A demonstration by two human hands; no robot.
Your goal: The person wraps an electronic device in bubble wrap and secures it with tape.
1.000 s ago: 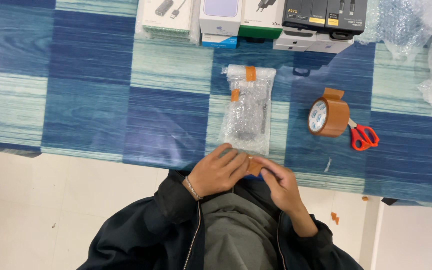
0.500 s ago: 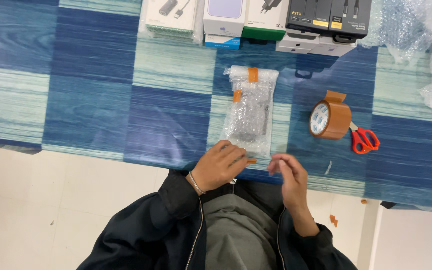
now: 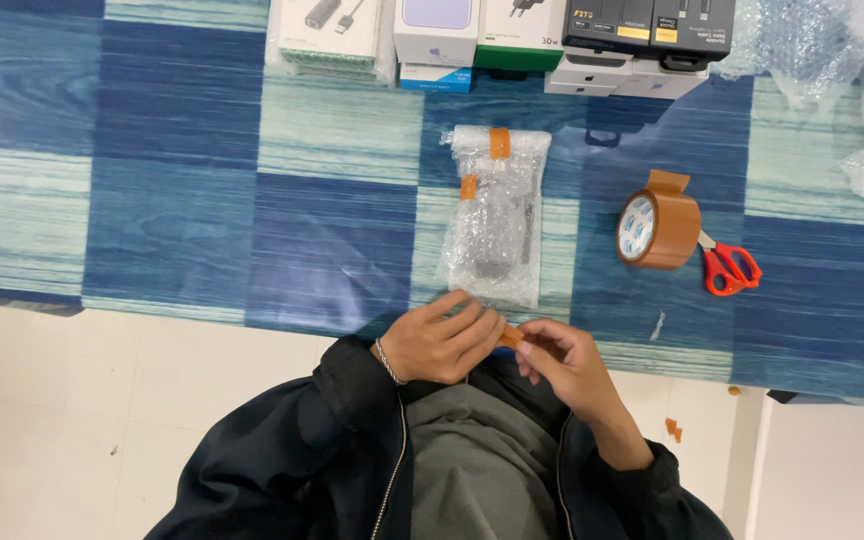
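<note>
A: Head view, table edge. The left hand [image 3: 442,345] and right hand [image 3: 560,362] meet just below the bubble-wrapped bundle [image 3: 494,215], fingers of both pinched together on a small strip of brown tape [image 3: 510,338] stretched between them.

B: And the bundle itself?

A: Lying flat on the blue checked tablecloth [image 3: 192,180], near end just above the hands, with two tape tabs already on its far end. The left fingertips seem to brush its lower edge, though I can't be sure they touch.

B: Risks?

A: The strip is short and sticky, so it could fold onto itself or cling to a fingertip. My guess only. The open near end of the wrap could also let the dark item inside slide out if the bundle gets tugged.

B: Any containers?

A: The wrap holds something dark and oblong (too blurred to name). Closed retail boxes [image 3: 497,35] line the far edge, contents unseen. The tape roll [image 3: 658,230] stands beside red-handled scissors [image 3: 730,268], well right of the hands.
</note>
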